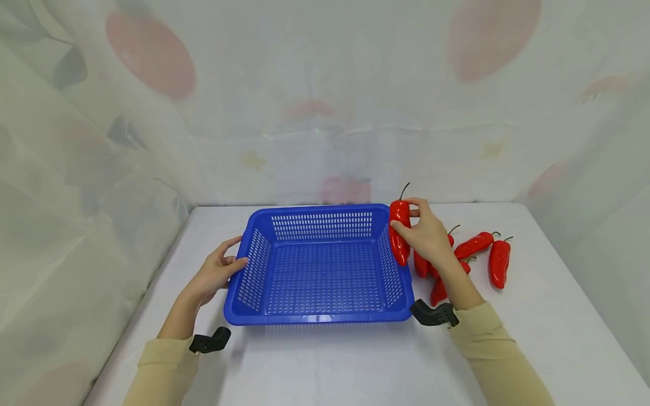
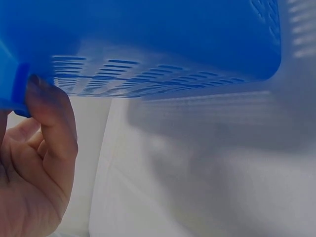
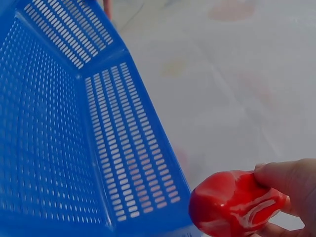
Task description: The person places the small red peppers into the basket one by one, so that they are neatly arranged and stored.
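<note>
A blue slotted plastic basket [image 1: 320, 320] is at the middle of the white table, with nothing inside it. My left hand [image 1: 215, 270] grips its left rim, thumb over the edge and fingers outside; the left wrist view shows that hand [image 2: 44, 158] under the rim. Over the basket's right rim, my right hand [image 1: 426, 231] pinches a glossy red chili pepper [image 1: 400, 231] between thumb and fingers, its dark stem pointing up. The right wrist view has the same pepper [image 3: 232, 202] close up, beside the basket's slotted wall [image 3: 128, 143].
Several more red peppers [image 1: 500, 264] lie on the table [image 1: 538, 327] to the right of the basket, some partly hidden behind my right hand and forearm. A pale patterned curtain [image 1: 325, 101] hangs behind and at both sides.
</note>
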`<action>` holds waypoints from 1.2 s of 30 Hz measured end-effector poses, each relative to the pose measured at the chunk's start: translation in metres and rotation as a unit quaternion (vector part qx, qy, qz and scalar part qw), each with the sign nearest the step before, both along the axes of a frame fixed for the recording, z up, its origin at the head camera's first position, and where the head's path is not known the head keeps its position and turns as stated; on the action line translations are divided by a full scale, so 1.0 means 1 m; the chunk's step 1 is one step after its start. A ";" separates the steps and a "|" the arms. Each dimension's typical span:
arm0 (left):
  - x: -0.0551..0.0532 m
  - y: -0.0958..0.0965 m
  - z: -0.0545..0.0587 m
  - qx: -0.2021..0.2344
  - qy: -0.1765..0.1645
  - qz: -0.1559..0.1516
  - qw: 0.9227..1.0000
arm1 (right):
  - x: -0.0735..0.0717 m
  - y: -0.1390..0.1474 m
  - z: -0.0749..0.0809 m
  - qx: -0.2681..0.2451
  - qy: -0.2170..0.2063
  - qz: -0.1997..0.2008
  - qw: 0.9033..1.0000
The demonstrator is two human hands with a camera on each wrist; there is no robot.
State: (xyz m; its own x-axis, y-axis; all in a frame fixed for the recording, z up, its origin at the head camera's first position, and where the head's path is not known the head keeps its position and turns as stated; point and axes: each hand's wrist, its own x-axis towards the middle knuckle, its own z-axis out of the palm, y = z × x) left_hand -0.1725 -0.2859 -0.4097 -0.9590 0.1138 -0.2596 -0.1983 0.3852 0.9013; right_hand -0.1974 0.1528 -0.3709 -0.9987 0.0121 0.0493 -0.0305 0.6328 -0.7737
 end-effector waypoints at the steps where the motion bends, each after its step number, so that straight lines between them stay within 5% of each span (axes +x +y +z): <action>1: 0.000 -0.001 -0.001 -0.001 0.000 0.001 1.000 | 0.000 -0.003 0.001 -0.005 -0.001 0.003 1.000; 10: -0.003 -0.005 -0.009 -0.002 0.012 -0.006 1.000 | -0.005 -0.026 0.004 -0.001 0.004 0.024 1.000; 36: -0.002 -0.004 -0.009 -0.005 0.012 -0.003 1.000 | -0.013 -0.083 -0.010 0.001 -0.005 0.082 0.997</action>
State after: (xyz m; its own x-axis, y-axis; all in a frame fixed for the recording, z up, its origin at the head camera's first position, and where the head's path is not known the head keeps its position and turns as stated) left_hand -0.1748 -0.2901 -0.4189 -0.9640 0.1169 -0.2386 -0.1751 0.3961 0.9014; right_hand -0.2104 0.0703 -0.3811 -0.9877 -0.1517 0.0384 -0.1255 0.6215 -0.7733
